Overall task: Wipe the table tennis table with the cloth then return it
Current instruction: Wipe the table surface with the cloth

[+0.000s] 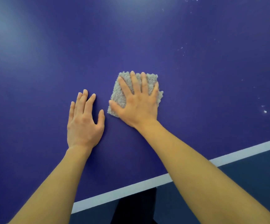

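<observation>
A fluffy beige cloth (119,96), folded to a small square, lies on the blue table tennis table (147,42). My right hand (136,105) presses flat on the cloth with fingers spread and straight, covering most of it. My left hand (83,122) rests flat on the bare table surface just left of the cloth, fingers straight, holding nothing.
A white line (247,151) marks the table's near edge, running from lower left up to the right. Small white specks (265,111) dot the surface to the right of the cloth and at the upper right. Dark floor (252,175) lies beyond the edge.
</observation>
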